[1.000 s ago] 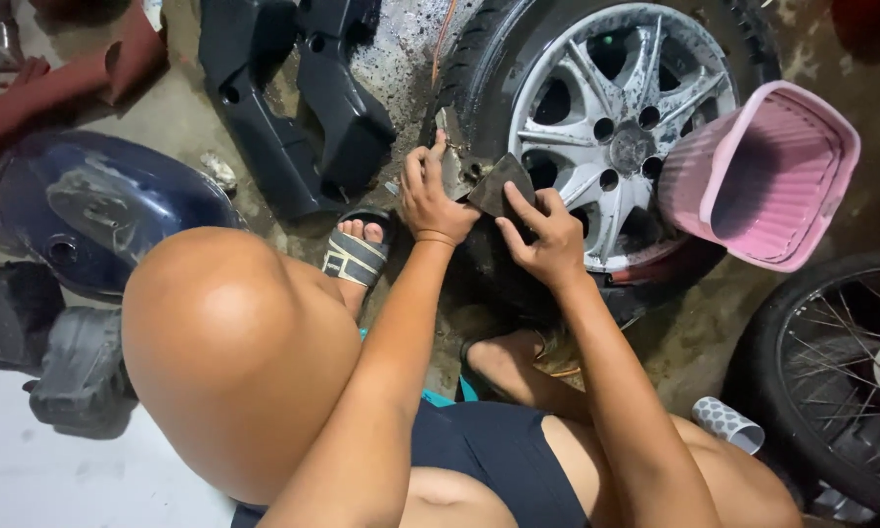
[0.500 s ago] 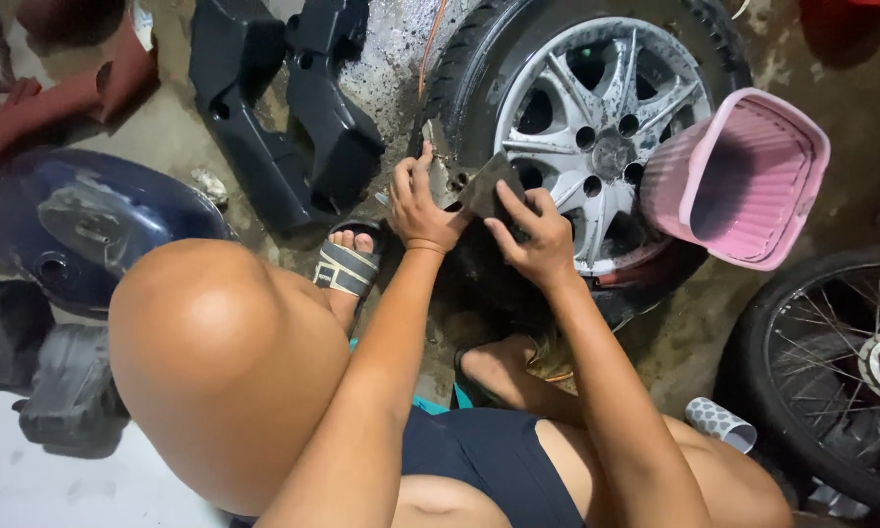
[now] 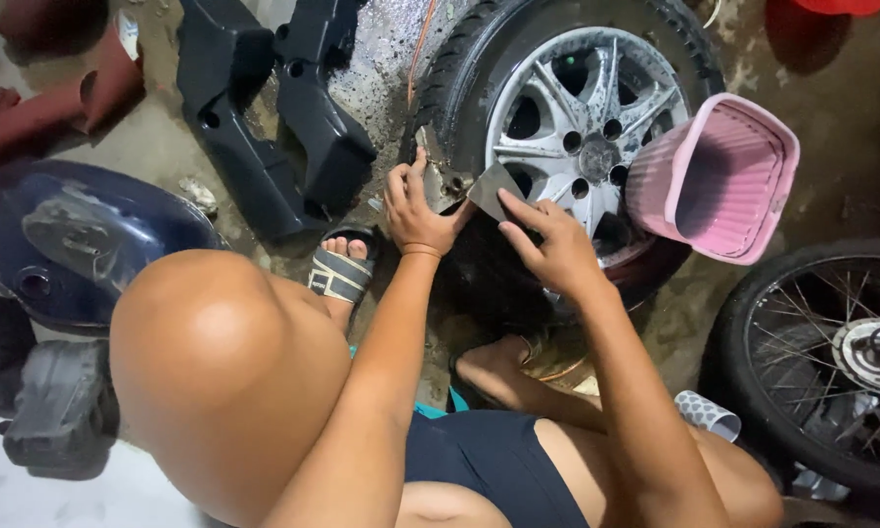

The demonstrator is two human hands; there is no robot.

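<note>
1. Hands meet at the rim of a wheel lying on the wet floor; person crouches over it, knee filling the lower left.
2. Left hand is closed around a small dirty metal part, pressing it at the tyre's inner edge, thumb pointing up.
3. Right hand is partly curled, fingers pinching a flat grey scraper; blade tip touches the metal part.
4. Wheel: silver spoked alloy, tyre on, grime and wet specks on the tyre side near the hands.
5. Progress, judged: scraping looks mid-way. The part looks grimy and the blade is on it, so cleaning is not finished; how much is already scraped off cannot be told.
6. Pink basket leans on the wheel's right side, touching the rim.
7. Black plastic panels lie on the floor upper left, near the tyre.
8. Blue fairing sits far left, well apart from the hands.
9. Spoked wheel lies lower right, apart from the alloy one.
10. Sandal on the foot just below the left hand.
</note>
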